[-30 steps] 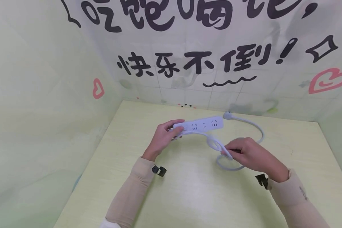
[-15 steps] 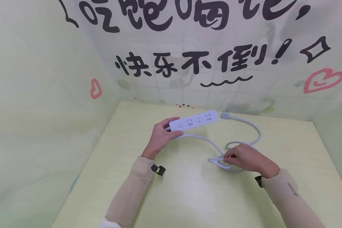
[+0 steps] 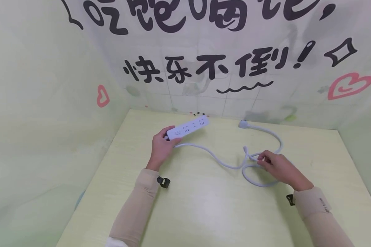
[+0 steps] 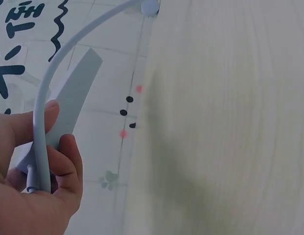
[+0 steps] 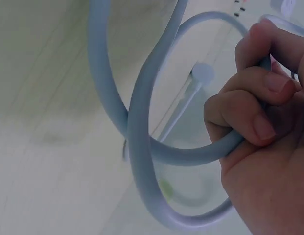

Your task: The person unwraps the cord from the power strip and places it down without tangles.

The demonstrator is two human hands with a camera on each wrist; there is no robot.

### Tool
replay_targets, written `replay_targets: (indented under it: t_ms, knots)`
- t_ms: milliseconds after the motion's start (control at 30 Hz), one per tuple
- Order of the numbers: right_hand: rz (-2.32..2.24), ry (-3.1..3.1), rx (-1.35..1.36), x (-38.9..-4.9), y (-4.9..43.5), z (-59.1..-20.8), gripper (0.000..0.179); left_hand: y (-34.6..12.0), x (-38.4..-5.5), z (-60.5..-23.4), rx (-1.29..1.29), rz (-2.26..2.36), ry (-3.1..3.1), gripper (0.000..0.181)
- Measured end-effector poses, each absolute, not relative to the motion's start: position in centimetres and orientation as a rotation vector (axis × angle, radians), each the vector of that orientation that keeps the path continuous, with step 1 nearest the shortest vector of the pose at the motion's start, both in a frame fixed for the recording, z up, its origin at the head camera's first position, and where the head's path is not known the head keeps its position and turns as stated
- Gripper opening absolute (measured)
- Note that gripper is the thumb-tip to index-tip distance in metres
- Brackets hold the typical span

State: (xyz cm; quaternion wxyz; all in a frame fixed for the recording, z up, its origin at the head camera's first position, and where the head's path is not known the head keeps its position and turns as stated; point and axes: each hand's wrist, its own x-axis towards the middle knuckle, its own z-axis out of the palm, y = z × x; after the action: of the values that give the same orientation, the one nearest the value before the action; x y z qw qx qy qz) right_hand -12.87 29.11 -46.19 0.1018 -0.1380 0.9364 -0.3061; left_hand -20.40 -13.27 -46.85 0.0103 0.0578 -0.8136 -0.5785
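In the head view a white power strip [image 3: 190,127] tilts up to the right, its near end gripped by my left hand [image 3: 162,147]. The left wrist view shows the thumb and fingers around the strip [image 4: 73,98], with its power cord [image 4: 40,122] passing through the palm. From there the cord sags to the right across the table into loose loops. My right hand [image 3: 276,168] pinches the cord at those loops; in the right wrist view its curled fingers [image 5: 245,107] hold it. The plug [image 3: 243,124] lies near the back edge of the table.
The pale wooden table [image 3: 188,206] meets a white wall cloth [image 3: 179,96] with black lettering at the back. Light green cloth walls [image 3: 49,137] stand at the left and right.
My left hand has carried the power strip to the left, and its far end now points more upward. My right hand went down, then right; the bunched cord has spread into wider loops.
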Motion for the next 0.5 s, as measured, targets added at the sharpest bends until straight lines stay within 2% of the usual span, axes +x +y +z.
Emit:
replay_targets:
  t_ms: [133, 333, 500]
  knots:
    - [-0.858, 2.794, -0.388, -13.0, 30.2, -46.3, 0.011, -14.7, -20.8, -47.7, 0.226, -1.753, -2.574, 0.058]
    - [-0.736, 2.934, -0.515, -13.3, 30.1, -47.4, 0.010, -15.7, -21.1, -49.4, 0.232, -1.705, -2.674, 0.061]
    - [-0.573, 3.142, -0.630, -12.3, 28.6, -48.8, 0.021, -15.8, -21.3, -50.2, 0.257, -1.725, -2.696, 0.063]
